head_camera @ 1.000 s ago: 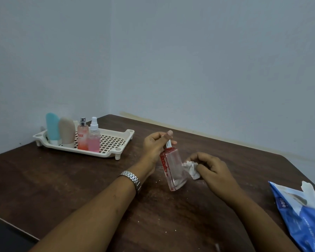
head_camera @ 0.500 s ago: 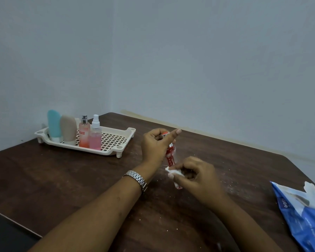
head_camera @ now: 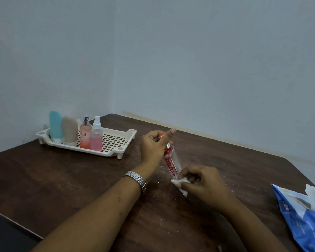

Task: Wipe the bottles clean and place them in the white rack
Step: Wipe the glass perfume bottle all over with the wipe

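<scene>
A clear bottle with red print (head_camera: 169, 161) is tilted above the brown table, edge-on to me. My left hand (head_camera: 154, 148) grips its top end, forefinger stretched out. My right hand (head_camera: 200, 182) pinches a crumpled white tissue (head_camera: 180, 183) against the bottle's lower end. The white rack (head_camera: 116, 140) stands at the back left. In its left part stand a teal tube (head_camera: 55, 127), a beige tube (head_camera: 69, 130), an orange-pink spray bottle (head_camera: 85, 134) and a pink spray bottle (head_camera: 96, 138).
A blue and white tissue pack (head_camera: 302, 215) lies at the table's right edge. White crumbs dot the brown table (head_camera: 62, 179). The wall runs close behind the rack and along the far edge. A dark object sits at the bottom left corner.
The bottle has turned from broadside to edge-on in my left hand. My right hand with the tissue has moved from beside the bottle onto its lower end.
</scene>
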